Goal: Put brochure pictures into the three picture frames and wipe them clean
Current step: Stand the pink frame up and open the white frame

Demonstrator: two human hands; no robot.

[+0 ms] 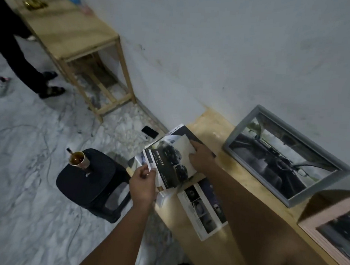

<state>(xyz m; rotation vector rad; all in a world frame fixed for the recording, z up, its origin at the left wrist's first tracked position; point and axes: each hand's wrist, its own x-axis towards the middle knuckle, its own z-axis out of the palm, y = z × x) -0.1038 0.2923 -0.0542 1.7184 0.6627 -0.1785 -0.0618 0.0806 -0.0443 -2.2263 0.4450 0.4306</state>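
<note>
Against the wall, I see the grey frame [287,157] and pink frame [332,230] already filled; my left hand [143,183] pinches brochure pages [168,162], right hand [201,157] presses them; third frame unseen, wiping seems left.

The brochure [169,162] has a dark page with white lettering and black vehicles, beside a plain white sheet. A loose brochure page [203,207] is white with a column of black-and-grey photos. The tabletop [211,126] is pale yellowish wood. One picture frame [238,126] is grey-blue, around a dark grey car-interior picture; another picture frame [315,233] is pale pink. The wall [237,44] is grey-white, the floor [24,164] white marble with grey veins. The stool [89,180] is black.
</note>
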